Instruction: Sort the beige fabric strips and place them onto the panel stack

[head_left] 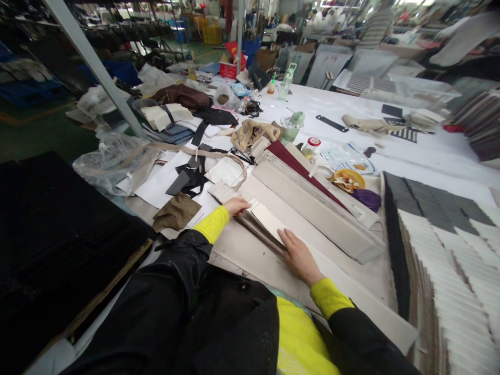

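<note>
My left hand [237,206] is closed in a pinch at the far left end of a thin pile of cream strips [266,216]. Whether the strips are cloth or card I cannot tell. On the near right end of this pile lies my right hand [300,256], its fingers stretched out and pressing flat. The pile rests on a longer stack of pale strips [363,299] that runs down to the lower right. Beyond it, a second long stack of pale strips [312,205] lies roughly parallel, with a dark red strip [304,172] behind its top edge.
Tall stacks of grey and white pieces [449,250] stand at the right. A brown cloth piece [177,211] and black scraps [191,174] lie left of my hands. Farther back are a yellow bowl [353,176], a green bottle [288,82] and a slanting metal post [97,67].
</note>
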Action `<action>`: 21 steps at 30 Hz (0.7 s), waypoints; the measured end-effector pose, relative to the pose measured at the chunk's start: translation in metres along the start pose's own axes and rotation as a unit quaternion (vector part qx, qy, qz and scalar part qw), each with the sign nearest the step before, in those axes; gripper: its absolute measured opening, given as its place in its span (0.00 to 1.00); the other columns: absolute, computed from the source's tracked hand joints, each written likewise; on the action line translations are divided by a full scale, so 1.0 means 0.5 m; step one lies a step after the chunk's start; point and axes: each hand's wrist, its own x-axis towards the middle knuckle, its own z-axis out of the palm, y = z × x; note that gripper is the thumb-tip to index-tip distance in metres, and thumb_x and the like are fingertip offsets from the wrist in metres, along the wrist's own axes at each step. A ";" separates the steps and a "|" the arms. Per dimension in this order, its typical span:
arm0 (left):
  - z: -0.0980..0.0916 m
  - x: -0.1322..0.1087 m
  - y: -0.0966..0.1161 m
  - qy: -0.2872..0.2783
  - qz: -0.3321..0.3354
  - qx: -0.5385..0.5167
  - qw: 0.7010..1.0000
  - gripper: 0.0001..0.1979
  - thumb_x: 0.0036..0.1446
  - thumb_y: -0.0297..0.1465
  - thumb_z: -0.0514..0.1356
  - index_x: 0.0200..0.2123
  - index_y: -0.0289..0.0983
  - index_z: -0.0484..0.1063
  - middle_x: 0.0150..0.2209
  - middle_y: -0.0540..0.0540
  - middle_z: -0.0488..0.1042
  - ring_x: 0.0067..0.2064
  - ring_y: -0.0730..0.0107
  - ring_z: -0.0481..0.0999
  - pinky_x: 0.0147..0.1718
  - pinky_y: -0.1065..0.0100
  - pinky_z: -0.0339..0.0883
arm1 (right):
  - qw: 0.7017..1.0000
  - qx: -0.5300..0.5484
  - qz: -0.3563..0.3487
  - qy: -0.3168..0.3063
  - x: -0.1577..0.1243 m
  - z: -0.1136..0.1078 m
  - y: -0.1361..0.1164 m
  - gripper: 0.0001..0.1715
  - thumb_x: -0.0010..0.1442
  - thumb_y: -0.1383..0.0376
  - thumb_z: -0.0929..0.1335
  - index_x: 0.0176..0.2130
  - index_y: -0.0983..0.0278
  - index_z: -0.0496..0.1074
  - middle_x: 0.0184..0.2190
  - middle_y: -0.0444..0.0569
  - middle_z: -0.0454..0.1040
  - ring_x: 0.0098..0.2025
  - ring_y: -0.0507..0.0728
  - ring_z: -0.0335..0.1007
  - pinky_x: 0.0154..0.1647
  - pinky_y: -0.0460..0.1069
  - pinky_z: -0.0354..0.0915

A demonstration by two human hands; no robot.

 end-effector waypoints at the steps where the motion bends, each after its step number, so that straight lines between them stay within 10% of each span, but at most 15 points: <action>1: -0.001 0.003 -0.014 0.025 -0.004 0.021 0.999 0.07 0.48 0.28 0.57 0.23 0.32 0.60 0.16 0.56 0.58 0.16 0.85 0.57 0.14 0.79 0.51 | 1.000 -0.007 -0.005 -0.002 -0.003 0.002 0.000 0.34 0.50 0.72 0.56 0.57 0.66 0.50 0.57 0.53 0.52 0.57 0.56 0.47 0.53 0.53 0.50; 12: 0.023 -0.002 -0.070 0.144 0.093 0.340 0.925 0.07 0.44 0.34 0.58 0.25 0.36 0.69 0.26 0.50 0.70 0.30 0.73 0.69 0.30 0.73 0.61 | 0.998 -0.066 -0.008 0.017 -0.050 0.017 0.007 0.35 0.50 0.76 0.55 0.57 0.62 0.51 0.57 0.46 0.50 0.59 0.54 0.42 0.52 0.51 0.50; 21: 0.032 -0.011 -0.071 0.173 0.105 0.357 0.912 0.09 0.45 0.35 0.57 0.29 0.37 0.67 0.30 0.49 0.70 0.33 0.71 0.69 0.32 0.72 0.60 | 0.997 -0.073 0.007 0.014 -0.044 0.015 0.003 0.33 0.50 0.76 0.54 0.56 0.63 0.53 0.57 0.46 0.51 0.58 0.54 0.44 0.52 0.51 0.51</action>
